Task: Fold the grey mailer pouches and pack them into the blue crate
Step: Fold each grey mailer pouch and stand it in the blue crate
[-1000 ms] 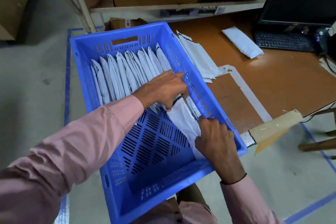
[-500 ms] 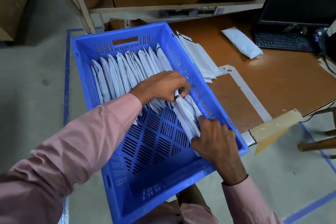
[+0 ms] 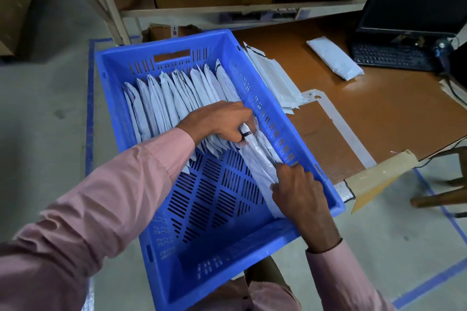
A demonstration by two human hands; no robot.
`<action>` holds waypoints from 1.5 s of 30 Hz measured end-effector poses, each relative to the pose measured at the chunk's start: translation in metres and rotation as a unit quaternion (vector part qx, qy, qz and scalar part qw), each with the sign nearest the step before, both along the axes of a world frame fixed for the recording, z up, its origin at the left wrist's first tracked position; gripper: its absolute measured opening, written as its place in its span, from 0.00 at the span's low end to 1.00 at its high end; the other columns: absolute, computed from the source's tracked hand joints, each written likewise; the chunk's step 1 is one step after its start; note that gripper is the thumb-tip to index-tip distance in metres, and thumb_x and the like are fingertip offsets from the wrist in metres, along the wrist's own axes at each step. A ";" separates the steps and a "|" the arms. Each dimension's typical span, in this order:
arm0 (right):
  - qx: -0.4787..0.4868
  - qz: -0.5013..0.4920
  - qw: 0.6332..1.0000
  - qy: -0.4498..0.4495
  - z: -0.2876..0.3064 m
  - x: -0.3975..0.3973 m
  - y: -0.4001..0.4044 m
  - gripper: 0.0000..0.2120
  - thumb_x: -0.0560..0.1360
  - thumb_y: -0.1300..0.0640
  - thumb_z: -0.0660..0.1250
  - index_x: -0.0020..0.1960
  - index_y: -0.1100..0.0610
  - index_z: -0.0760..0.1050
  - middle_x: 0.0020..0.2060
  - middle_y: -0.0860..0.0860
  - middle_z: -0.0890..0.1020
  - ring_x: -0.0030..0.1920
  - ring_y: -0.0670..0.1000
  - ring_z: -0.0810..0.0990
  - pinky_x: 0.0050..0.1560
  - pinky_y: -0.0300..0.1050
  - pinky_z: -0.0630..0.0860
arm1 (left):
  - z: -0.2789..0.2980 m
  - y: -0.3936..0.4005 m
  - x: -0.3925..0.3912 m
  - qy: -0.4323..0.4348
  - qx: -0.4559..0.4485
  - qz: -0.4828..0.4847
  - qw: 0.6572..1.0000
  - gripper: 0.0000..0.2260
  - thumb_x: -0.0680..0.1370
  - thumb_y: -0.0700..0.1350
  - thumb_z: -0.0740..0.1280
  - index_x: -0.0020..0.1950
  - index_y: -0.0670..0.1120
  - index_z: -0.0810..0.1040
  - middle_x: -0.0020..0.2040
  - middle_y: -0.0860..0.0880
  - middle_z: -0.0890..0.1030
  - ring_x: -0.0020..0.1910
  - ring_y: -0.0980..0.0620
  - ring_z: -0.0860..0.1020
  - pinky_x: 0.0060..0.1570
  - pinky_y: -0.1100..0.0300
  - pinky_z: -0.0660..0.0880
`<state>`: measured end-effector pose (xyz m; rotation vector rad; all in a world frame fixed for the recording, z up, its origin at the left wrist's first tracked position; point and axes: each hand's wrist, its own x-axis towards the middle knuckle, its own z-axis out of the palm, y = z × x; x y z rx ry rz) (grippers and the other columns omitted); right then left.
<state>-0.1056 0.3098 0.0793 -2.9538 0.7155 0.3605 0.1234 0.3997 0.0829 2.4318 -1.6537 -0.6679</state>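
The left hand (image 3: 222, 121) pinched the top of the newest pouch (image 3: 257, 161) and the right hand (image 3: 298, 189) gripped its near end, inside the crate (image 3: 338, 206) (right wall). Letting go early could topple the upright row (image 3: 177, 98).

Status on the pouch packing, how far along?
Done: a row of folded pouches stands in the far half of the crate. In hand: both hands, left and right, seat one more pouch. Left: flat pouches on the table; near half bare.
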 end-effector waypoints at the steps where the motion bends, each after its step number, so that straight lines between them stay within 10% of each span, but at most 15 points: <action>1: -0.011 0.003 1.000 0.008 -0.001 0.000 0.000 0.03 0.82 0.55 0.62 0.54 0.52 0.68 0.54 0.53 0.77 0.57 0.59 0.79 0.43 0.51 0.67 | -0.003 -0.001 -0.003 -0.002 0.013 -0.008 1.000 0.17 0.75 0.50 0.77 0.64 0.53 0.83 0.41 0.59 0.72 0.46 0.52 0.73 0.40 0.57 0.64; 7: -0.013 0.002 1.000 -0.016 0.003 0.006 0.003 0.12 0.80 0.51 0.68 0.56 0.52 0.66 0.55 0.51 0.77 0.57 0.60 0.80 0.40 0.50 0.68 | -0.017 -0.009 -0.014 -0.052 0.063 -0.038 0.996 0.21 0.74 0.51 0.74 0.67 0.51 0.81 0.40 0.55 0.74 0.55 0.44 0.79 0.61 0.52 0.72; 13: -0.049 0.008 0.998 0.024 -0.002 0.003 0.002 0.07 0.82 0.60 0.61 0.58 0.52 0.67 0.52 0.51 0.76 0.53 0.57 0.80 0.38 0.49 0.66 | -0.004 -0.008 -0.004 -0.001 0.011 -0.020 1.000 0.19 0.69 0.57 0.80 0.57 0.55 0.85 0.36 0.58 0.71 0.39 0.58 0.74 0.34 0.59 0.65; 18: -0.028 0.005 1.000 -0.011 0.002 0.006 0.001 0.11 0.82 0.54 0.66 0.60 0.53 0.67 0.57 0.51 0.76 0.56 0.59 0.81 0.39 0.50 0.66 | -0.012 -0.014 -0.013 -0.032 0.007 -0.023 0.999 0.20 0.72 0.58 0.79 0.61 0.55 0.83 0.49 0.53 0.77 0.48 0.49 0.77 0.40 0.56 0.64; 23: 0.098 0.086 0.986 -0.109 0.002 0.012 -0.004 0.09 0.78 0.54 0.71 0.54 0.53 0.73 0.49 0.50 0.78 0.48 0.62 0.81 0.38 0.53 0.75 | 0.004 -0.013 -0.008 -0.028 -0.021 -0.025 0.999 0.19 0.67 0.59 0.80 0.56 0.56 0.85 0.38 0.58 0.76 0.42 0.52 0.75 0.38 0.55 0.66; 31: 0.202 0.034 0.979 0.019 -0.024 0.014 -0.013 0.12 0.76 0.56 0.72 0.59 0.55 0.78 0.51 0.57 0.84 0.55 0.60 0.82 0.54 0.55 0.80 | -0.012 -0.015 -0.006 -0.030 0.014 -0.030 0.999 0.17 0.71 0.55 0.80 0.58 0.53 0.85 0.44 0.60 0.72 0.51 0.53 0.75 0.43 0.57 0.65; 45: 0.178 0.005 0.983 0.045 -0.019 0.012 -0.011 0.13 0.80 0.53 0.69 0.63 0.53 0.76 0.59 0.55 0.79 0.65 0.57 0.76 0.59 0.53 0.77 | -0.014 -0.015 0.001 -0.036 -0.059 -0.004 0.998 0.13 0.68 0.36 0.70 0.47 0.51 0.85 0.39 0.56 0.82 0.39 0.57 0.78 0.36 0.56 0.77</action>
